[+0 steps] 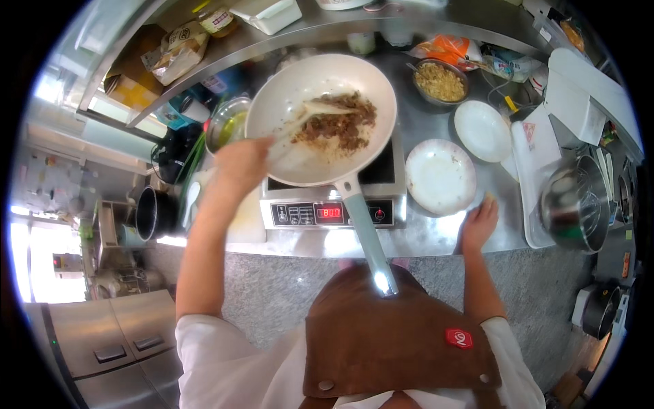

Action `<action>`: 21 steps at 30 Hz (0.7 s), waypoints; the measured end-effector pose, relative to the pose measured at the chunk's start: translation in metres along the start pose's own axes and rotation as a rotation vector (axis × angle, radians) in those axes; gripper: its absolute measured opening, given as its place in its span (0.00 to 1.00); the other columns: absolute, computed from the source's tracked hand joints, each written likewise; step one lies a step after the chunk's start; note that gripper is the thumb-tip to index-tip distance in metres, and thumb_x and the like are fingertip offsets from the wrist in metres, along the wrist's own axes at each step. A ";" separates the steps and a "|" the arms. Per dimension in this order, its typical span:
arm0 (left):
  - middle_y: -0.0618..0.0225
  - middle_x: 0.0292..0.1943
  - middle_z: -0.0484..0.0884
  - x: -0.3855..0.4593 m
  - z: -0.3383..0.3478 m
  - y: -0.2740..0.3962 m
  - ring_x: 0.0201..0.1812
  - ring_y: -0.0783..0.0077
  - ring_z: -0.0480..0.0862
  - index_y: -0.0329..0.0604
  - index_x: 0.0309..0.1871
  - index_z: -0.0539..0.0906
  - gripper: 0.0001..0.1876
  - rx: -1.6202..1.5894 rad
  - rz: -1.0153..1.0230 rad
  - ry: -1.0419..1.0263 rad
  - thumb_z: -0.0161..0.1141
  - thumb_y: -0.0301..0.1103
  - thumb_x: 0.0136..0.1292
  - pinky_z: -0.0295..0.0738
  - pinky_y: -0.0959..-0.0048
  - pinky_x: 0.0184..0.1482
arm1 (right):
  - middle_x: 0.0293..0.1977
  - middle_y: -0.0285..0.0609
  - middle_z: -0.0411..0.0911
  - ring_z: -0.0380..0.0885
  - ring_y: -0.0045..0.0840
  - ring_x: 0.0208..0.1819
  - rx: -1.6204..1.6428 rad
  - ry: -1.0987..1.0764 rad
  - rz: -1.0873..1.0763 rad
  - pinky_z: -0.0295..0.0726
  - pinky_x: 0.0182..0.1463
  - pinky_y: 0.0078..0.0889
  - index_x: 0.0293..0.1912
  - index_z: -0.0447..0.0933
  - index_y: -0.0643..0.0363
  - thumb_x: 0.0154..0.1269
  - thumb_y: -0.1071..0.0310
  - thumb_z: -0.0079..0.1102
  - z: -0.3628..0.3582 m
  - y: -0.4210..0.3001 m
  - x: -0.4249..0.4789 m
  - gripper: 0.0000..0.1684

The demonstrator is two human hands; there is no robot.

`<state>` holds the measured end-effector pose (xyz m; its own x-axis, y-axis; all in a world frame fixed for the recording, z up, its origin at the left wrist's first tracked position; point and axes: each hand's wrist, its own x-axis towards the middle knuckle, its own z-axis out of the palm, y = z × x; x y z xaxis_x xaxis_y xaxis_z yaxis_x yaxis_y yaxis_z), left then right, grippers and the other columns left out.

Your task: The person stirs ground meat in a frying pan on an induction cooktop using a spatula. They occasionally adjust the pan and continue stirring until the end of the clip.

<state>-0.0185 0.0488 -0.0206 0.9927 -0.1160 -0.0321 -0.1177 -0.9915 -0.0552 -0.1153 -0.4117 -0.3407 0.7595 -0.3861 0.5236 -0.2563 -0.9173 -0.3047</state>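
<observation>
A white frying pan [317, 166] with a grey-green handle [364, 225] sits on an induction cooker [403, 204] whose red display is lit. Brown chopped food [340, 125] lies in the pan. My left hand [244, 166], blurred, grips a pale spatula [327, 108] at the pan's left rim, and its blade rests among the food. On the steel counter at the right, my right hand [480, 222] rests near the edge, just below a white plate [440, 176] with small food traces. Its fingers lie close together, and whether they hold anything is unclear.
Another white plate [482, 130] and a bowl of yellowish chopped food [440, 82] stand to the right. Farther right is a steel bowl [575, 204]. A steel bowl of yellow liquid [230, 122] stands left of the pan, with a shelf [327, 30] above the back.
</observation>
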 end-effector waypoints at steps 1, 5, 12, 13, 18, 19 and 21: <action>0.53 0.39 0.85 -0.007 -0.007 -0.008 0.40 0.51 0.85 0.54 0.52 0.86 0.14 -0.038 -0.025 0.079 0.57 0.33 0.64 0.78 0.60 0.45 | 0.62 0.63 0.67 0.66 0.55 0.62 0.011 0.014 0.004 0.66 0.62 0.54 0.60 0.69 0.68 0.61 0.70 0.51 0.000 0.000 0.000 0.27; 0.53 0.39 0.85 -0.023 -0.015 -0.007 0.40 0.51 0.84 0.54 0.50 0.86 0.13 -0.114 -0.042 0.056 0.57 0.33 0.64 0.78 0.60 0.45 | 0.62 0.63 0.67 0.65 0.55 0.62 -0.006 -0.016 0.036 0.65 0.63 0.54 0.60 0.69 0.68 0.62 0.69 0.51 -0.002 -0.002 0.000 0.26; 0.52 0.36 0.85 -0.009 -0.008 0.005 0.38 0.51 0.85 0.55 0.51 0.86 0.14 -0.163 -0.019 0.110 0.58 0.36 0.64 0.78 0.61 0.44 | 0.63 0.62 0.66 0.65 0.54 0.63 -0.022 -0.020 0.004 0.65 0.64 0.53 0.60 0.69 0.66 0.62 0.69 0.52 0.001 -0.001 0.004 0.27; 0.52 0.36 0.85 -0.007 -0.009 0.009 0.38 0.51 0.85 0.55 0.51 0.86 0.14 -0.176 -0.015 0.116 0.58 0.36 0.64 0.78 0.61 0.44 | 0.63 0.62 0.66 0.65 0.54 0.63 -0.019 -0.019 0.006 0.65 0.64 0.53 0.61 0.69 0.66 0.62 0.69 0.52 0.001 0.001 0.002 0.27; 0.50 0.36 0.85 0.004 0.006 0.018 0.38 0.50 0.84 0.53 0.52 0.86 0.14 -0.118 0.048 0.067 0.57 0.35 0.64 0.78 0.61 0.44 | 0.62 0.62 0.66 0.66 0.54 0.61 0.002 -0.027 0.012 0.65 0.63 0.53 0.61 0.69 0.66 0.61 0.71 0.52 0.000 -0.004 0.003 0.27; 0.50 0.36 0.85 0.003 0.008 0.021 0.38 0.50 0.84 0.52 0.52 0.86 0.14 -0.081 0.059 0.013 0.57 0.35 0.64 0.78 0.61 0.44 | 0.62 0.62 0.66 0.67 0.54 0.61 -0.017 -0.016 0.001 0.66 0.63 0.53 0.61 0.69 0.66 0.61 0.71 0.52 0.001 -0.002 0.002 0.27; 0.50 0.35 0.85 -0.007 0.004 0.008 0.39 0.50 0.85 0.51 0.51 0.86 0.14 -0.116 0.007 0.016 0.58 0.35 0.64 0.77 0.61 0.44 | 0.62 0.62 0.67 0.67 0.54 0.61 -0.032 -0.010 0.002 0.66 0.62 0.53 0.61 0.69 0.65 0.61 0.71 0.51 0.002 0.004 0.000 0.27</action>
<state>-0.0262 0.0417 -0.0249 0.9923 -0.1228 -0.0156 -0.1216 -0.9907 0.0604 -0.1151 -0.4152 -0.3436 0.7651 -0.3871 0.5146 -0.2769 -0.9193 -0.2798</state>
